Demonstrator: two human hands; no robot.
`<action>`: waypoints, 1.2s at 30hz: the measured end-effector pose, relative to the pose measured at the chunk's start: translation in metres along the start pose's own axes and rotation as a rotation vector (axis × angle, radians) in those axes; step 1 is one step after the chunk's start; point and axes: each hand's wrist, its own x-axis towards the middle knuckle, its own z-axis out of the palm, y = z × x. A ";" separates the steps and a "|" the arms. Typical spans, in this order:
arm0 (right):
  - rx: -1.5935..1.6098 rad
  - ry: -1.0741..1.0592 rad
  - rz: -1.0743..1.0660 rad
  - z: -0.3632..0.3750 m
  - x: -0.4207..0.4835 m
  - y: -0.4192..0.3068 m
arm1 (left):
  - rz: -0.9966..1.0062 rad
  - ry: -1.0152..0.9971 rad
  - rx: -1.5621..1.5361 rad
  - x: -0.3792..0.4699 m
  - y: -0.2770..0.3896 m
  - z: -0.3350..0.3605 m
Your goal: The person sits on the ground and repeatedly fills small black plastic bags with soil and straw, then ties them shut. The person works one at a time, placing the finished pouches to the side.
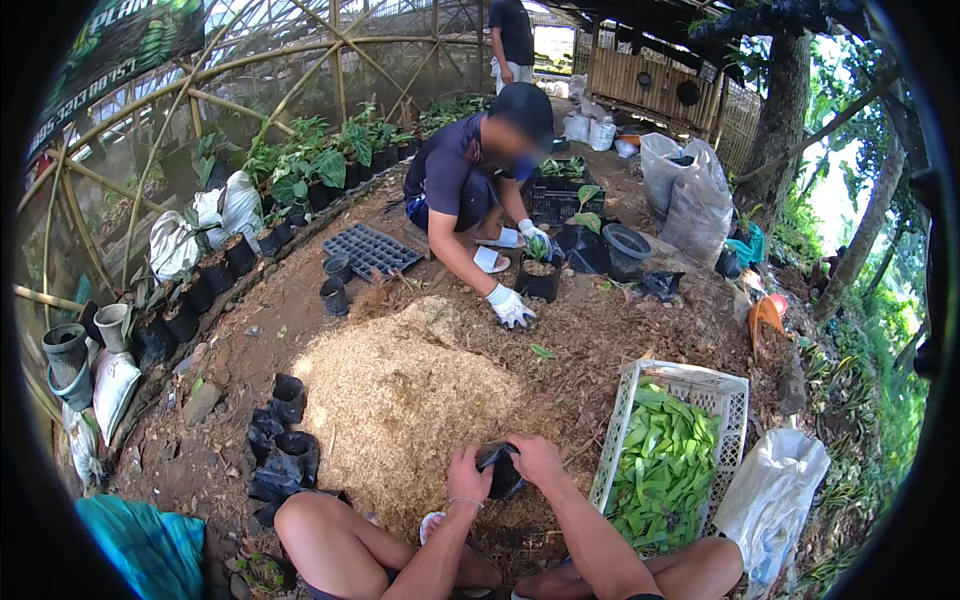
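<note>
Between my two hands is a black plastic grow bag [505, 480], its mouth facing up. My left hand [468, 474] grips its left rim, and my right hand [537, 459] pinches the rim on the other side. How full the bag is cannot be made out. Just beyond it spreads a pale heap of rice hulls [405, 405]. Several more black grow bags [281, 457] stand and lie to the left of the heap. At my right, a white plastic crate [731, 420] holds many loose green leafy cuttings [664, 465].
A gloved co-worker [465, 165] squats across the heap, near a potted plant [538, 277]. Behind lie a black seedling tray [371, 251] and a grey pot [627, 247]. White sacks [776, 487] stand beside the crate; a teal cloth [142, 544] lies lower left. Potted plants line the bamboo fence.
</note>
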 end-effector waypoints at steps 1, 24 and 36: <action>0.007 -0.016 -0.010 0.001 0.001 0.001 | 0.049 -0.022 -0.027 0.000 0.001 0.000; 0.598 0.311 0.016 0.007 0.017 0.003 | -0.178 0.160 -0.370 0.039 0.019 0.012; 0.263 0.482 0.082 0.002 0.015 0.019 | -0.070 -0.088 0.052 0.047 0.012 0.002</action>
